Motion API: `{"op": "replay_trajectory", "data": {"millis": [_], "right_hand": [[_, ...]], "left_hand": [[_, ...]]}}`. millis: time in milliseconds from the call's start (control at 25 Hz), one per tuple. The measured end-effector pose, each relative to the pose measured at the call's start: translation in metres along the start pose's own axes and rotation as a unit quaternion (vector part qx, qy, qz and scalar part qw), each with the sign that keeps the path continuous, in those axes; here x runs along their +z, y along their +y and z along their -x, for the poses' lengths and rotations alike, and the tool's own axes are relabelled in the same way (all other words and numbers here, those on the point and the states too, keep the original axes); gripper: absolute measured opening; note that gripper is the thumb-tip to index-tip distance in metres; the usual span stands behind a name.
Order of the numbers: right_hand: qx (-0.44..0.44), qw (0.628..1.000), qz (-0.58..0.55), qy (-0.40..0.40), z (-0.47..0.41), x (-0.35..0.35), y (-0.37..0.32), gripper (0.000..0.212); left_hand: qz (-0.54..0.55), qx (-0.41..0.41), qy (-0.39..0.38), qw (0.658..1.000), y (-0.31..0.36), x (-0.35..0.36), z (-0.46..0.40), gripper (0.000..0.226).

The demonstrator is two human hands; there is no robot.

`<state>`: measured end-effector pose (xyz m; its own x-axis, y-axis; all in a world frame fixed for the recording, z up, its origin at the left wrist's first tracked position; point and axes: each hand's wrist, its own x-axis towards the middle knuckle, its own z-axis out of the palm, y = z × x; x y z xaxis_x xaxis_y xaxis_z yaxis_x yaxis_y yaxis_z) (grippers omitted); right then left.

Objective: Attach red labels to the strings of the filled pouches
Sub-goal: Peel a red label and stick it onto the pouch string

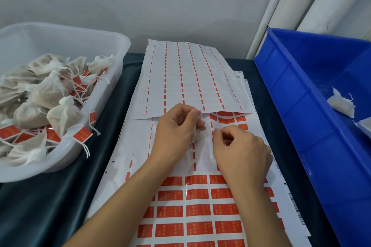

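Head view shows a small pouch [197,136] tucked under the left hand [174,132], just over the label sheet [200,212] at mid-bench. That hand's fingers curl round the pouch, and its thumb and forefinger pinch a thin white string [198,110] raised above it. The right hand [241,150] lies just beside, fingers curled with the tips pinched together near a bared strip of the sheet — whether they hold a label is too small to tell. Red labels [196,194] fill the sheet's near rows; the rows under the hands are peeled. A spent sheet [190,78] overlaps its far end. To the left, a clear tub [112,90] holds labelled pouches [60,114], strings trailing over its rim. To the right stands a blue bin [301,116] with a few white pouches [341,103]. Dark cloth [50,206] covers the bench.
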<state>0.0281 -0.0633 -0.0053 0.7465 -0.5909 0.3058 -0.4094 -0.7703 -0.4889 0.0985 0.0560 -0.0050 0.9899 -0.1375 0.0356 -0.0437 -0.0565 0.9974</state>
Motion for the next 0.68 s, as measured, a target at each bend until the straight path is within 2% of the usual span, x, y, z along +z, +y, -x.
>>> {"op": "replay_trajectory", "data": {"millis": [160, 360, 560, 680], "right_hand": [[-0.028, 0.999, 0.023, 0.008, 0.004, 0.002, -0.004, 0.019], [-0.014, 0.998, 0.06, -0.022, 0.002, 0.002, -0.003, 0.03], [0.024, 0.998, -0.053, 0.016, -0.003, -0.004, 0.004, 0.019], [0.064, 0.987, -0.146, 0.029, -0.009, -0.011, 0.012, 0.019]], "left_hand": [[0.013, -0.001, 0.001, 1.0, 0.0, 0.0, 0.0, 0.012], [0.006, -0.005, 0.0, 1.0, 0.0, 0.001, 0.0, 0.011], [0.007, -0.018, 0.003, 1.0, 0.002, 0.001, 0.0, 0.011], [0.018, -0.03, 0.002, 0.999, 0.004, 0.0, 0.0, 0.011]]}}
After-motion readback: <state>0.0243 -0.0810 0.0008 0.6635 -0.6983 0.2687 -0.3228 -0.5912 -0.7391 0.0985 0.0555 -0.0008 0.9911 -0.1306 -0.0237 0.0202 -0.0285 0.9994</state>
